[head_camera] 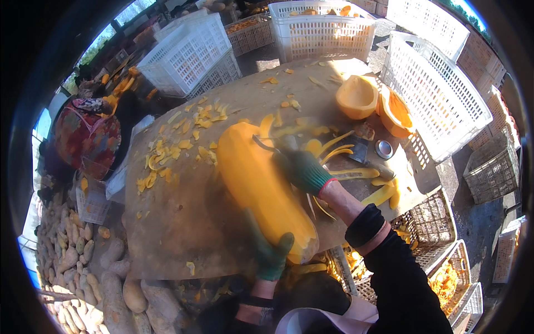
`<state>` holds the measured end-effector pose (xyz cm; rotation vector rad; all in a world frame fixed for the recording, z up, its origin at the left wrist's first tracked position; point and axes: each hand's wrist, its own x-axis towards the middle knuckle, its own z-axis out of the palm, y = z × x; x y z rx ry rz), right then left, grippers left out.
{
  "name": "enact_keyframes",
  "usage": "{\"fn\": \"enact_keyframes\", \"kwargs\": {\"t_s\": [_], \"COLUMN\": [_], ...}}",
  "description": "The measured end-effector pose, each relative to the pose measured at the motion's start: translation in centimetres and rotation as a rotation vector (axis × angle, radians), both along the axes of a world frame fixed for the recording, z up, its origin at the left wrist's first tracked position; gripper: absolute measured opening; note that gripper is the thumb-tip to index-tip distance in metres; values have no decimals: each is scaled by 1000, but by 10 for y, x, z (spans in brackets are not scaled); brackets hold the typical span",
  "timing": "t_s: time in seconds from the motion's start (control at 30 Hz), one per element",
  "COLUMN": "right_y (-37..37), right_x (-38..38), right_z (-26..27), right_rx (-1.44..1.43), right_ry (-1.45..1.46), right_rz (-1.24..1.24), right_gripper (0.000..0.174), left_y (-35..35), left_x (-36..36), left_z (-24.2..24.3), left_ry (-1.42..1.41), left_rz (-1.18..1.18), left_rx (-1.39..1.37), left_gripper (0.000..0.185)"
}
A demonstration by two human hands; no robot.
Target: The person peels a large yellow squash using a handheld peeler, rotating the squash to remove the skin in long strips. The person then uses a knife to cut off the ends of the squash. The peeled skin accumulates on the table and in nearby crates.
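A long peeled orange squash [263, 188] lies lengthwise on a wooden table [179, 234]. My left hand [269, 250], in a green knitted glove, holds its near end, thumb over the edge. Also gloved in green, my right hand [304, 167] is closed on a peeler-like tool with a curved metal blade [263, 143], near the squash's far end; blur hides the handle. Long peel strips [354, 173] lie right of this hand, beside a broad-bladed knife or cleaver [358, 150] and a small round metal object [384, 149]. Two hollowed squash pieces [356, 98] rest at the table's far right.
Peel scraps [167, 154] are scattered over the table's left. White plastic crates [434, 92] stand beyond its far and right edges; others with orange scraps [448, 284] sit low at the right. Many unpeeled squashes [75, 250] lie on the ground at left, near a person [89, 133].
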<state>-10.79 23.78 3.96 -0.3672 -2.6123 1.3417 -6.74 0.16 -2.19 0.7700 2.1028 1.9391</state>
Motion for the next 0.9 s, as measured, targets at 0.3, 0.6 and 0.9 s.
{"fn": "enact_keyframes", "kwargs": {"t_s": [0.3, 0.6, 0.9], "right_y": [-63, 40, -17], "right_x": [212, 70, 160], "right_z": [21, 30, -16], "right_rx": [-101, 584, 606], "right_ry": [-285, -184, -586], "right_rz": [33, -147, 68], "right_gripper": [57, 55, 55], "left_y": [13, 5, 5], "left_x": [15, 2, -3], "left_z": [33, 8, -6], "left_ry": [-400, -155, -71], "left_rz": [-18, -32, -4], "left_rx": [327, 166, 121], "left_gripper": [110, 110, 112]}}
